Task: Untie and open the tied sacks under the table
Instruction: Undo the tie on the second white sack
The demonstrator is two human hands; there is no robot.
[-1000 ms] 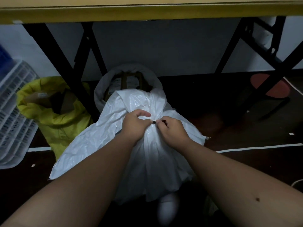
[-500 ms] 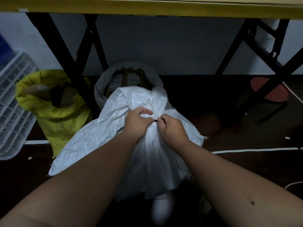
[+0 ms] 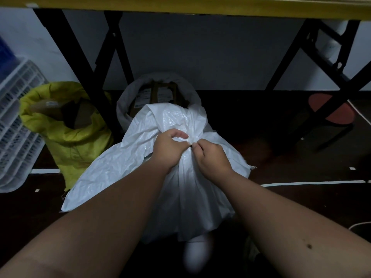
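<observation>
under the yellow-edged table [image 3: 180, 9], left hand [image 3: 168, 149] is gripping the white sack [image 3: 112, 169] neck; right hand [image 3: 212, 157] fingertips are pinching the dark tie [image 3: 190, 145] between them, likely risking slipping or tearing plastic.

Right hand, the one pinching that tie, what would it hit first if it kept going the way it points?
Probably the left hand, just across the dark tie from the right hand.
</observation>
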